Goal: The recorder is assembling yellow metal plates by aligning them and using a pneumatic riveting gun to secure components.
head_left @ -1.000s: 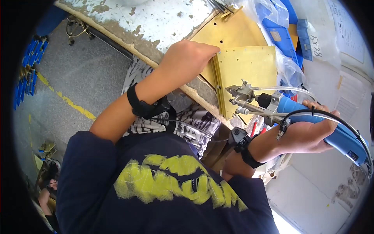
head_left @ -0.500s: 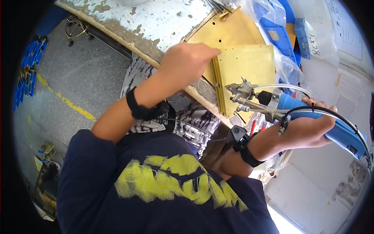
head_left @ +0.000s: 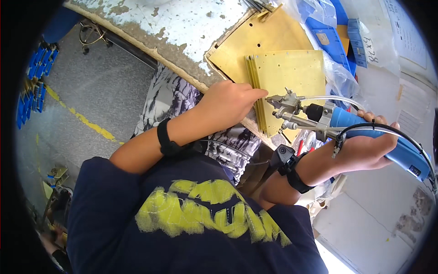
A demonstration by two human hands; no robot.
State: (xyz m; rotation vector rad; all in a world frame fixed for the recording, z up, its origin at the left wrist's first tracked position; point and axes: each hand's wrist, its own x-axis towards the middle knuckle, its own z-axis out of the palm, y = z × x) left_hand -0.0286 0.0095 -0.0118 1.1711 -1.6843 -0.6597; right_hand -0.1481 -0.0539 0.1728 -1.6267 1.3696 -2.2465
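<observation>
My right hand (head_left: pixel 372 146) is wrapped round a blue electric screwdriver (head_left: pixel 344 122), whose metal nose with hoses points left over the yellow plates. My left hand (head_left: pixel 232 102) is closed, thumb and index finger together. Its fingertips are by the left edge of the stacked yellow plates (head_left: pixel 292 71), close to the screwdriver's nose. Whatever those fingers may hold is too small or hidden to make out. Small holes dot the top plate, and the stack's layered edges show on the left. Beneath and behind lies a larger yellow board (head_left: pixel 269 34) with bigger dark holes.
The worn white bench (head_left: pixel 196 23) has a rough edge in front of me. Blue bins (head_left: pixel 326 41) and clear plastic bags (head_left: pixel 342 80) stand beyond the plates on the right. A hose and a black cable (head_left: pixel 401 139) run along the screwdriver. Red-handled tools (head_left: pixel 300 147) lie below it.
My left hand has come nearer to me and slightly right, from the plates' upper left corner down to beside the screwdriver's nose. My right hand and the screwdriver stay almost in place.
</observation>
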